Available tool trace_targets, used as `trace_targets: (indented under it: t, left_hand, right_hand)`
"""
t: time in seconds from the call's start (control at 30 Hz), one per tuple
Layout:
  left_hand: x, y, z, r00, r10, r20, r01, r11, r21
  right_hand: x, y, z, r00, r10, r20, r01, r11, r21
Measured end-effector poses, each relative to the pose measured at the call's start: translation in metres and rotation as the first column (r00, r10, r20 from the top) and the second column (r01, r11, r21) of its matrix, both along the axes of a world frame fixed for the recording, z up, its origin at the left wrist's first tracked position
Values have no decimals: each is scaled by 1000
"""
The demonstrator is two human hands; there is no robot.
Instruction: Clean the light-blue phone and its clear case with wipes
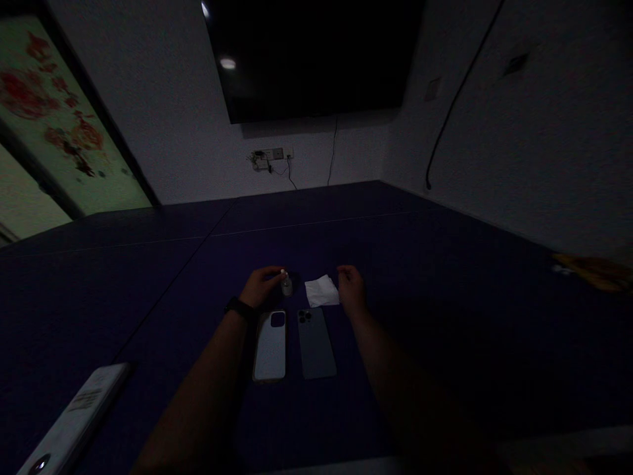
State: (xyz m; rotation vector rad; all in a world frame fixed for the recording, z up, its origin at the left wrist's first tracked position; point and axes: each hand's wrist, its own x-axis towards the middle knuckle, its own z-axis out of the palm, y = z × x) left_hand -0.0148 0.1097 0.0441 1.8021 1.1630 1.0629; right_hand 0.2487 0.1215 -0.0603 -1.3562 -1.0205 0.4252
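My left hand (258, 286), with a dark watch (240, 308) at the wrist, has its thumb and fingers around the top of a small clear bottle (287, 285) with a white tip. The bottle stands upright on the dark blue surface. My right hand (351, 288) rests with curled fingers just right of a folded white cloth or tissue (322, 291); nothing shows in its fingers. Nearer to me lie a pale phone case (271, 346) with a camera cutout and, to its right, a blue-grey phone (317, 344), back side up.
A long white box (79, 419) lies at the lower left of the dark blue table (173, 369). Something yellowish (596, 270) is at the far right edge. Beyond the table are a wall with sockets (277, 154) and a large black screen (321, 59). The room is dim.
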Motion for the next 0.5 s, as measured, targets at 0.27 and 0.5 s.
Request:
trace_targets:
  t: [0.27, 0.5]
  left_hand:
    - [6, -2, 2, 999, 6, 47, -7, 1000, 7]
    - [1, -12, 44, 989, 72, 128, -88, 988, 127]
  right_hand:
    - [-3, -1, 2, 1000, 7, -10, -7, 1000, -20]
    - [-2, -2, 4, 1000, 11, -7, -11, 1000, -10]
